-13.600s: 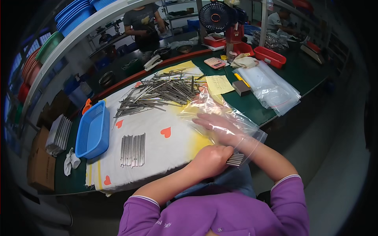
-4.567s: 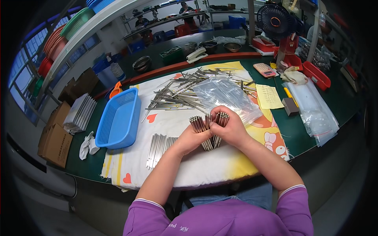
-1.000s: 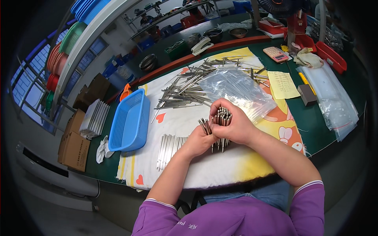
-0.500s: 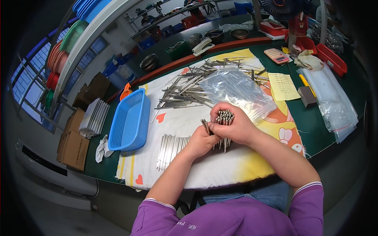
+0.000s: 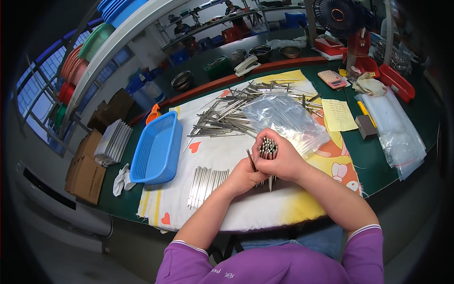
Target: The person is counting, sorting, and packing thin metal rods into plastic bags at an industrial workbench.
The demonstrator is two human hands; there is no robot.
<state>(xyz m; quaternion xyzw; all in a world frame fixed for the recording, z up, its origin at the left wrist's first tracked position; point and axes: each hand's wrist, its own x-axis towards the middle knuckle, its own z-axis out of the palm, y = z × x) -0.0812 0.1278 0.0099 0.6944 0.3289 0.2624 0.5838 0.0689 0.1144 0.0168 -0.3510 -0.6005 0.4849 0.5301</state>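
Observation:
My right hand [image 5: 286, 160] is wrapped round a thick bundle of thin metal rods [image 5: 268, 147], held upright with the tips gathered together. Pressed against it, my left hand [image 5: 242, 177] closes on a slim metal rod [image 5: 250, 159] that pokes up above the thumb. The lower rod ends come out beneath both hands, partly hidden by the fingers. Left of my hands, a neat row of shiny metal rods [image 5: 206, 183] lies side by side on the patterned cloth [image 5: 182, 206]. Beyond them spreads a loose pile of rods [image 5: 222, 116], partly under a clear plastic bag [image 5: 283, 118].
A blue basket [image 5: 156, 150] stands at the left, near white gloves [image 5: 124, 181] and cardboard boxes [image 5: 85, 170]. On the right are a yellow paper note [image 5: 339, 115], a dark block [image 5: 366, 127], plastic sleeves [image 5: 395, 128], a pink calculator [image 5: 332, 79] and a red tray [image 5: 397, 83].
Fewer rod ends stick up from my left hand, where a single one shows now. My right hand keeps its hold on the bundle. The whole view has shifted slightly.

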